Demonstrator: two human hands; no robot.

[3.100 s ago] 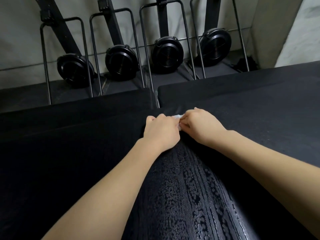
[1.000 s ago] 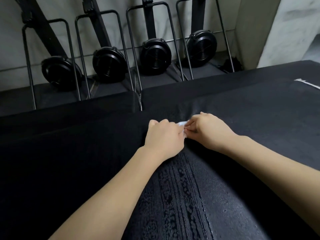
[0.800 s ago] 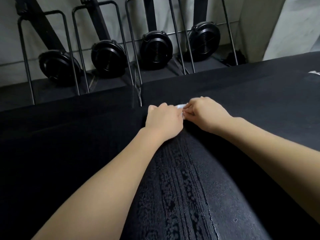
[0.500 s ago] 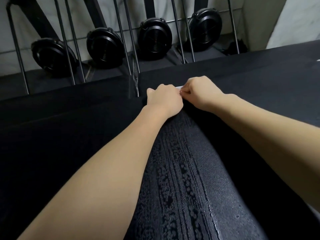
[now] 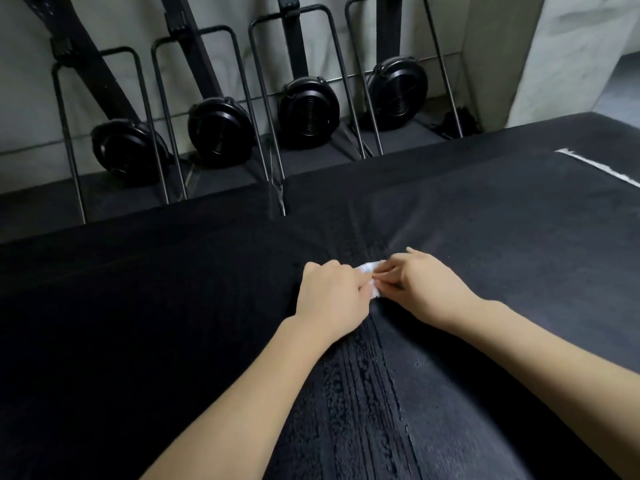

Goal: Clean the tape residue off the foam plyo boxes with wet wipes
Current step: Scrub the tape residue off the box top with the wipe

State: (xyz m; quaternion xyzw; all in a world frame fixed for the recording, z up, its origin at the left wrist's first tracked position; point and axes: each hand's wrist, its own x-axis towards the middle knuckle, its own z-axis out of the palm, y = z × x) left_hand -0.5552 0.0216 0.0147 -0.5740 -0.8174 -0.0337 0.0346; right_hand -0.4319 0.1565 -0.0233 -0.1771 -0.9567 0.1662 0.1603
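Two black foam plyo boxes lie side by side, the left one [image 5: 131, 306] and the right one [image 5: 502, 220]. My left hand [image 5: 330, 296] and my right hand [image 5: 427, 287] meet over the seam and together pinch a small white wet wipe [image 5: 370, 268], pressed onto the top surface. A wet streaked band [image 5: 360, 393] runs from the hands toward me. A thin white strip of tape residue [image 5: 602, 168] lies on the right box near its far right corner.
Beyond the boxes' far edge stand several upright rowing machines [image 5: 308, 109] with black round flywheels and thin metal frames against a pale wall. A pale column [image 5: 502, 57] rises at the back right. A narrow gap [image 5: 277, 199] splits the boxes at the far edge.
Both hands with the wipe have drawn back toward me along the seam from near the far edge. More of the far box top and the white strip at right have come into view.
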